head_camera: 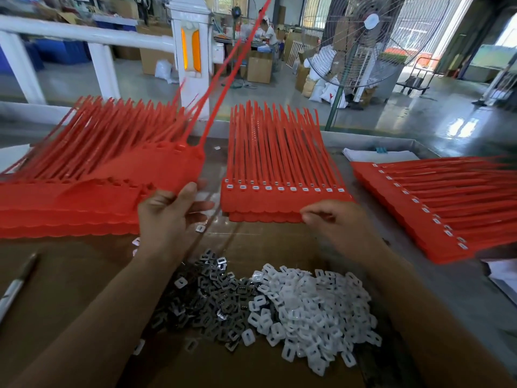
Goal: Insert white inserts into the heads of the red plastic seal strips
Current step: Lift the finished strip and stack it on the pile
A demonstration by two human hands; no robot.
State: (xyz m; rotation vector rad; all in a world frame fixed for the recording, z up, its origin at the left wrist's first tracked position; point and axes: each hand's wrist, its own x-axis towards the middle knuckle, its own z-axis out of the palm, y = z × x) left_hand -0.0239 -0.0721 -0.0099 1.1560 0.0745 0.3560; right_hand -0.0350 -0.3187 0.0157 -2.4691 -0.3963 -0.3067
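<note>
The thumb and fingers [193, 191] of the left hand [167, 217] hold the near right corner of a lifted red plastic sheet of joined seal strips [156, 166] – thumb on top, the other fingers spread loosely beneath. The sheet tilts up off the left stack of red seal-strip sheets [56, 208], and its long thin tails rise away from the person, one reaching high across the view.

The fingers [310, 212] of the right hand [333, 222] are curled, their tips bunched together at the near edge of the middle stack of red seal strips [279, 204]; whether they pinch that edge, a small piece, or nothing is not clear. The heads along this stack's top sheet each carry a small white insert with a slot.

A third, right stack of red seal strips [419, 208] lies angled well to the right, its heads also showing white.

Between the forearms, near the person, sits a heap of loose white square plastic inserts [313, 309] – touching it on the left is a heap of dark grey metal clips [212, 298]. One stray white insert [200, 228] lies just below the left hand. Both heaps rest on a brown cardboard sheet [70, 275] covering the grey table [453, 284]. A silver pen-like tool [16, 284] lies at the cardboard's left edge.
</note>
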